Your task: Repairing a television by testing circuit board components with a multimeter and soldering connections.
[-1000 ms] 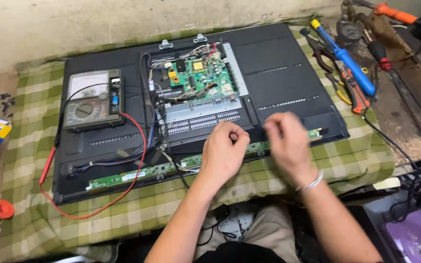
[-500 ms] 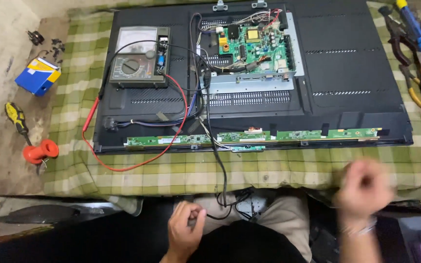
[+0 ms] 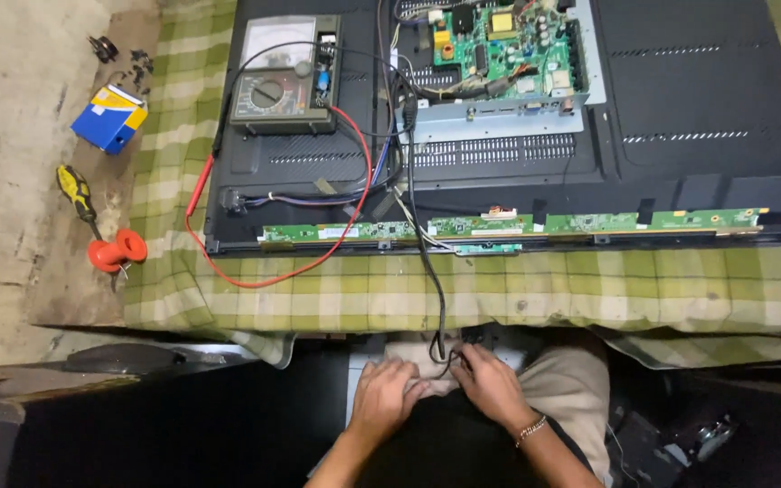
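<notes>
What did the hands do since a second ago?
Both hands came off the long green strip board and dropped to the lap. There the left hand and right hand meet at the end of the black cable. The meter and its red lead stayed put on the panel.

Both hands meet in the lap below the tabletop edge: the left hand (image 3: pixel 389 395) and the right hand (image 3: pixel 492 384) pinch the end of a thin black cable (image 3: pixel 428 271) that hangs down from the opened flat black television back (image 3: pixel 707 99), which lies on a green checked cloth (image 3: pixel 535 294).
</notes>
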